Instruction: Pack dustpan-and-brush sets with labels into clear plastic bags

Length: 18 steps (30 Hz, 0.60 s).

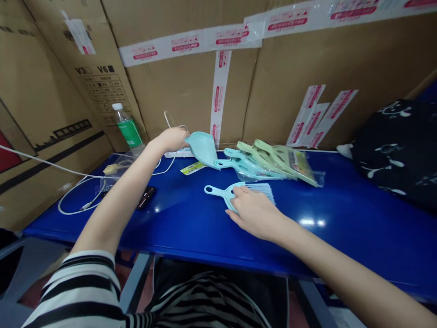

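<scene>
My left hand [173, 139] grips the edge of a light blue dustpan [203, 148], lifted a little above the blue table [341, 218]. A small light blue brush [225, 191] lies flat on the table with its handle pointing left, and my right hand [254, 212] rests on it, fingers over its bristle end. Just behind the brush lies a stack of blue and green dustpan and brush sets [269, 161], some in clear plastic bags.
A green-labelled water bottle [129, 130] stands at the back left beside white cables [82, 191] and a dark phone [146, 197]. A yellow label [193, 168] lies near the dustpan. Cardboard boxes [191, 82] wall the back; a black patterned bag [399, 150] sits at the right.
</scene>
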Tool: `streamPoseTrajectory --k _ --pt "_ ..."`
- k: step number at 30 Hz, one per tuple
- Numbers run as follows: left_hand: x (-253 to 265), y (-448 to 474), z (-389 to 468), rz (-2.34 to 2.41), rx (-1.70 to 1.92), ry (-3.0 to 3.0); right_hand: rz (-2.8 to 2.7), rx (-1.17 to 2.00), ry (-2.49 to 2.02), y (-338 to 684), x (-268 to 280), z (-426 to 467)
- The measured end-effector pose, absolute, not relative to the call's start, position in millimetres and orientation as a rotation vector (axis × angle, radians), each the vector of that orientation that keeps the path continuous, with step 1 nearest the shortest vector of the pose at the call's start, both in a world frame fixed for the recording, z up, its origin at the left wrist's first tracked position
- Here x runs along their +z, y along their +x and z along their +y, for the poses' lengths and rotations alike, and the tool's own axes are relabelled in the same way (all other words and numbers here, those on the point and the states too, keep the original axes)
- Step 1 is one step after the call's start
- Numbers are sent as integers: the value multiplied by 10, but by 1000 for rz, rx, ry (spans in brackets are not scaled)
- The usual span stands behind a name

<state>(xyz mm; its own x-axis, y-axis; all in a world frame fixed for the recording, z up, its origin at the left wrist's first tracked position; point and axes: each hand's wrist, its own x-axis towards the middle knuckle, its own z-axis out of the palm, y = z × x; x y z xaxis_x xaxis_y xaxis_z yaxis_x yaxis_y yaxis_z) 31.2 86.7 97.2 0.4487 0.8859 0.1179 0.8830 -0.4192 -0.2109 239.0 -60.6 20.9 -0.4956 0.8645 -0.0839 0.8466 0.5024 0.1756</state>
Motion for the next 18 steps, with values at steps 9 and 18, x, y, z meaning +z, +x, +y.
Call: streamPoseTrajectory --k 9,18 --pt "739 465 1381 -1259 174 -2750 2591 117 1502 2400 193 -595" --pt "495 752 1561 -1158 117 -2668 2637 103 1591 2424 251 -539"
